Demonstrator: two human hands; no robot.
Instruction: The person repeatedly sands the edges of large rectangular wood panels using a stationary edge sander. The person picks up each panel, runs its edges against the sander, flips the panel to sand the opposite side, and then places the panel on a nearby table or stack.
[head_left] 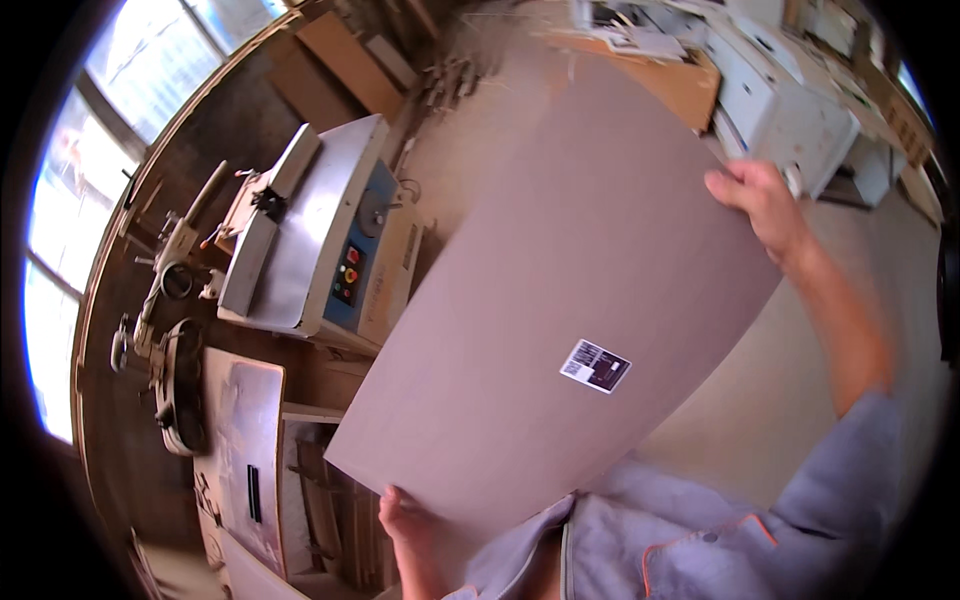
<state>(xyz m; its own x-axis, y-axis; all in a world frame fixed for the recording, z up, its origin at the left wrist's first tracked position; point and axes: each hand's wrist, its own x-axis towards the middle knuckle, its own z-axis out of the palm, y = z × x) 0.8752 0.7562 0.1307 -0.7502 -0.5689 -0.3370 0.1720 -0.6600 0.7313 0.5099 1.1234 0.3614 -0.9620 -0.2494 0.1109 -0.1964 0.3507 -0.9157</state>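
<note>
A large flat greyish-brown panel fills the middle of the view, tilted, with its far end up toward the back of the room. A small black-and-white label is stuck on its face. My right hand grips the panel's right edge, thumb on the face and the other fingers hidden behind. At the lower left edge, near the corner, my left hand holds the panel, its thumb showing and most fingers out of sight underneath. The panel's near edge lies close to my grey jacket.
A woodworking machine with a metal bed and control buttons stands left of the panel. Nearer is a worktable with a black strip on it. White cabinets and an orange-brown board stand at the back right.
</note>
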